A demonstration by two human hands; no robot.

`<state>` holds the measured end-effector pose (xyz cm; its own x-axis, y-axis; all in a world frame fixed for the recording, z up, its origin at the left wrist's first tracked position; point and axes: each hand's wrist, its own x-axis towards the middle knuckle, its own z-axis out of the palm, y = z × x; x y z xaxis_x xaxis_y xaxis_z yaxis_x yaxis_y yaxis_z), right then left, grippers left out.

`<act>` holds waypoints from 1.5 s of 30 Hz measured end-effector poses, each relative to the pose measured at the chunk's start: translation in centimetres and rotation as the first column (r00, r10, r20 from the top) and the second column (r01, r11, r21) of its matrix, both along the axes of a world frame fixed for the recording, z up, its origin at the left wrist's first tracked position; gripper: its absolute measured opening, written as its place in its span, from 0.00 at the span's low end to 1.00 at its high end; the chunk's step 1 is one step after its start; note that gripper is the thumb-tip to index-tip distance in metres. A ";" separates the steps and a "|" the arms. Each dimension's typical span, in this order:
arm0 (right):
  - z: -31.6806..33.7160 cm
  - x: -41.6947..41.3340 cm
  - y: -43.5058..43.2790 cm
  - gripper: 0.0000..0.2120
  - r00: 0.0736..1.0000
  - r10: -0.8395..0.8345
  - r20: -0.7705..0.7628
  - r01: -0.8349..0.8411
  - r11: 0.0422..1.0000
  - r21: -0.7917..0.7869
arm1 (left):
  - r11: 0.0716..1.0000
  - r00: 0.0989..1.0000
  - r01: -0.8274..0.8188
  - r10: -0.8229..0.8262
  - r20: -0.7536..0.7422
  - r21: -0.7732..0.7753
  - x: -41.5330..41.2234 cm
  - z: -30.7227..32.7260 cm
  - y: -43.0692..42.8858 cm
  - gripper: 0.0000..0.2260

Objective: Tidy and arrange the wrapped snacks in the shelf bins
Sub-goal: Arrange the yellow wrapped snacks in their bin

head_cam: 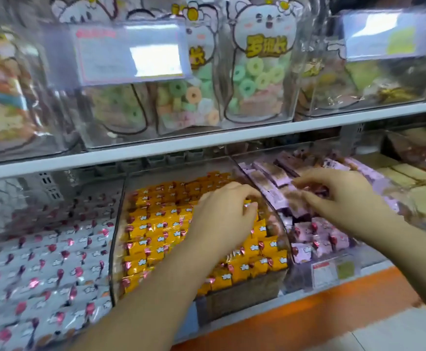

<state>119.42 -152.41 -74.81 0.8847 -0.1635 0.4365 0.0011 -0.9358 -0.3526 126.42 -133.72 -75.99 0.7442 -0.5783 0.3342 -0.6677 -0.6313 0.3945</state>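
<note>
The middle clear bin (pixel 117 239) on the lower shelf holds rows of orange wrapped snacks (pixel 156 224). My left hand (pixel 222 219) lies over its right side, fingers curled round one orange snack by the divider. Right of it, a bin holds purple wrapped snacks (pixel 320 239), small packets in front and longer purple bars (pixel 270 173) behind. My right hand (pixel 341 191) hovers over these and pinches a small purple packet between thumb and fingertips. The view is blurred by motion.
A bin of white wrapped snacks (pixel 42 269) fills the lower left. Pale yellow bars (pixel 422 196) lie at far right. The white upper shelf (pixel 207 141) carries clear bins of ring gummy bags (pixel 257 79) with price cards (pixel 131 51). An orange base strip (pixel 308 320) runs below.
</note>
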 end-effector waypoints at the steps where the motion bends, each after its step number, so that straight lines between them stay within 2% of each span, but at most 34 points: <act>1: -0.2 -0.6 -1.0 0.08 1.000 -0.011 0.002 0.011 0.999 0.035 | 0.999 0.999 0.040 -0.040 -0.006 -0.017 0.0 -0.3 -1.1 0.12; 3: -0.2 -1.5 -2.4 0.06 1.000 0.005 0.001 -0.005 0.997 0.073 | 0.991 0.991 0.134 -0.134 0.013 -0.016 0.0 -1.0 -3.0 0.12; 7: -0.4 -2.1 -4.6 0.08 0.964 0.173 -0.202 -0.176 0.984 0.005 | 0.954 0.958 0.271 -0.280 0.066 0.128 -1.0 -2.1 -5.2 0.13; 9: -0.4 -2.0 -5.5 0.09 0.950 0.208 -0.232 -0.218 0.976 -0.018 | 0.941 0.944 0.297 -0.315 0.097 0.160 -1.1 -2.3 -5.9 0.13; 12: -0.6 -1.9 -6.4 0.13 0.958 0.157 -0.241 -0.181 0.980 -0.080 | 0.946 0.942 0.297 -0.313 0.122 0.132 -0.7 -2.5 -6.9 0.11; 18: -0.9 -0.2 -7.5 0.19 0.948 0.176 -0.266 -0.217 0.967 -0.135 | 0.963 0.953 0.235 -0.256 0.165 0.133 -0.2 -3.5 -8.3 0.11; 22: 0.4 0.0 -8.6 0.17 0.947 0.246 -0.206 -0.275 0.953 -0.127 | 0.970 0.961 0.228 -0.239 0.138 0.088 0.0 -3.6 -8.2 0.13; 25: 1.3 -0.4 -9.7 0.18 0.951 0.299 -0.077 -0.307 0.945 -0.118 | 0.973 0.958 0.227 -0.232 0.169 0.047 -0.3 -3.9 -8.2 0.11; 27: 1.9 -1.0 -10.0 0.18 0.944 0.327 0.039 -0.326 0.945 -0.030 | 0.974 0.953 0.219 -0.225 0.203 0.051 -0.8 -3.7 -8.6 0.11; 31: 2.1 -2.0 -10.4 0.20 0.931 0.263 0.255 -0.311 0.935 0.171 | 0.979 0.955 0.192 -0.201 0.218 0.061 -2.2 -2.9 -9.6 0.12; 35: 1.0 -2.8 -10.4 0.22 0.882 0.182 0.435 -0.362 0.853 0.376 | 0.984 0.971 0.128 -0.149 0.185 0.121 -4.0 -3.0 -10.2 0.12; 38: -0.3 -3.6 -9.9 0.24 0.887 0.175 0.427 -0.371 0.822 0.433 | 0.989 0.981 0.064 -0.087 0.171 0.135 -5.4 -3.6 -10.6 0.12; 45: -0.9 -4.0 -10.4 0.18 0.938 0.093 0.333 -0.255 0.836 0.486 | 0.985 0.989 -0.029 0.004 0.148 0.169 -6.9 -3.5 -10.7 0.12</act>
